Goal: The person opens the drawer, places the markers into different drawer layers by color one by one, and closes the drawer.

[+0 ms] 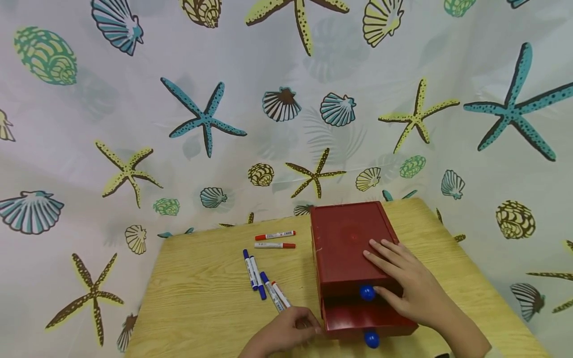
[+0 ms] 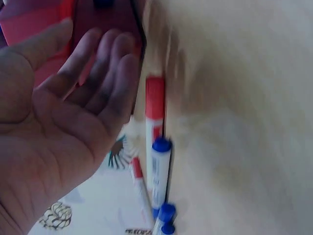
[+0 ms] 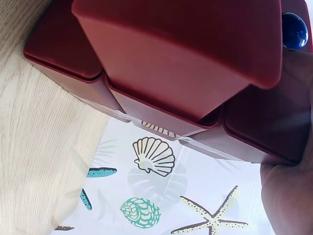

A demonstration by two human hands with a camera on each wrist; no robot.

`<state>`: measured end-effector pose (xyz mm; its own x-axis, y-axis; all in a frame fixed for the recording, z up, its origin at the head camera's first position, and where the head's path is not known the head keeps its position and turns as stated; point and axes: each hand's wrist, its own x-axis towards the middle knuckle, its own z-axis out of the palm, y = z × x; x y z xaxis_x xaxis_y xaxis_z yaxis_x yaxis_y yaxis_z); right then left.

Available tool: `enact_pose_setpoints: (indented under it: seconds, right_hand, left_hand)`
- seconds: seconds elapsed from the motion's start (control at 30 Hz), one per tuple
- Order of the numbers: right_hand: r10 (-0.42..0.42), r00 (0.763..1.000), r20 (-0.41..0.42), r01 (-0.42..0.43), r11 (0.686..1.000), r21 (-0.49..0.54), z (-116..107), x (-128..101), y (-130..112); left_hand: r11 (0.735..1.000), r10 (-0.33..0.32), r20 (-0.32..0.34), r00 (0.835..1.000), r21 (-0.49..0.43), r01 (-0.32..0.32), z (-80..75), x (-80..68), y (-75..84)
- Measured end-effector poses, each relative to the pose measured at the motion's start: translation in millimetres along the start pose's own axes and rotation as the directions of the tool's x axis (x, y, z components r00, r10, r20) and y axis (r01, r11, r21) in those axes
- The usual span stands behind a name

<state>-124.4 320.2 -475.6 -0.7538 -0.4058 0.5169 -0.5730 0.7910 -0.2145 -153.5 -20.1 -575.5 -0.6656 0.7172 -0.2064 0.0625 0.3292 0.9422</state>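
A dark red drawer box stands on the table, a drawer pulled out below its top one; the visible part of its inside holds nothing. My right hand rests on the box's top, fingers spread, its thumb by the upper blue knob. A lower blue knob is on the pulled-out drawer's front. By that drawer's left side is my left hand, fingers loosely bent, with nothing held. A red-capped marker and a blue-capped marker lie just beyond it, partly hidden in the head view.
Two red markers lie crosswise left of the box. Two blue markers lie nearer, side by side. The wooden table meets a shell-and-starfish patterned curtain at the back and right.
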Motion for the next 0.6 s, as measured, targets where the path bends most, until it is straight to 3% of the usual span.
enact_pose_setpoints:
  seconds: [0.13, 0.27, 0.33, 0.43, 0.53, 0.6]
  right_hand:
    - [0.009, 1.0, 0.007, -0.009, 1.0, 0.001, 0, 0, 0]
    - [0.025, 1.0, 0.019, -0.025, 1.0, 0.006, 0, 0, 1]
    - [0.028, 0.999, 0.02, -0.028, 1.0, 0.007, -1, 0, 1]
    - [0.023, 1.0, 0.016, -0.024, 1.0, 0.008, -1, 0, 1]
    - [0.022, 1.0, 0.015, -0.023, 1.0, 0.009, -1, 0, 1]
    - [0.024, 1.0, 0.015, -0.024, 1.0, 0.01, -1, 0, 1]
  left_hand:
    - [0.994, 0.05, -0.167, 0.985, 0.103, -0.033, -11.4, 1.2, 0.6]
    - [0.967, 0.095, -0.256, 0.962, 0.255, -0.028, -21.9, -0.9, 2.8]
    - [0.931, 0.129, -0.29, 0.948, 0.365, -0.015, -26.9, -1.5, 3.1]
    - [0.854, 0.174, -0.321, 0.931, 0.52, 0.02, -33.5, -1.0, 1.3]
    - [0.787, 0.205, -0.329, 0.922, 0.615, 0.044, -38.1, 0.1, -1.8]
    - [0.761, 0.218, -0.325, 0.92, 0.646, 0.048, -39.6, 0.5, -4.1]
